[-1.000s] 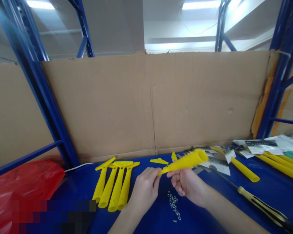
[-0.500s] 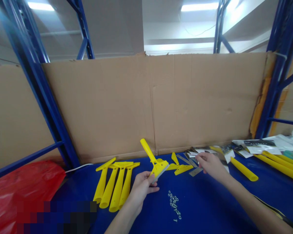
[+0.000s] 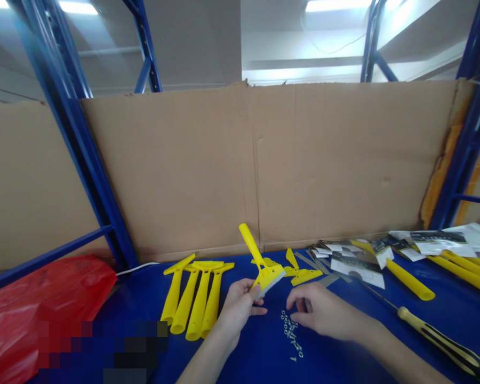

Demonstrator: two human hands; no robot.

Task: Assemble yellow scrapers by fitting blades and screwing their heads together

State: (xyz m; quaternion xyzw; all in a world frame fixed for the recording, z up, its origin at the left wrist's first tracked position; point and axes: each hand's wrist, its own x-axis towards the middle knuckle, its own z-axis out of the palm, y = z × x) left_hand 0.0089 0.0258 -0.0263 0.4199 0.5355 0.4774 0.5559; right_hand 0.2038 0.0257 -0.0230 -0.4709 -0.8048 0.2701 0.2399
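Observation:
My left hand [image 3: 240, 306] is closed on a yellow scraper [image 3: 269, 276], gripping its wide head, with a metal blade along the edge and the handle pointing up and away. My right hand [image 3: 318, 309] hovers at the small pile of screws and nuts [image 3: 291, 333], thumb and forefinger curved and apart, with nothing visible between them. Its fingertips cover part of the pile. Behind it lie flat metal blades [image 3: 328, 280] and loose yellow triangular head plates [image 3: 306, 277].
Several yellow scraper handles [image 3: 202, 304] stand in a row at left, beside a red plastic bag [image 3: 60, 298]. On the right lie a screwdriver [image 3: 436, 338], a yellow tube [image 3: 410, 280] and printed packaging cards [image 3: 358, 266]. Cardboard [image 3: 192, 170] walls off the back.
My right hand has moved left and nearer, from the blades to the screws and nuts. More of the screwdriver and a packaging card now show. My left hand still holds the scraper.

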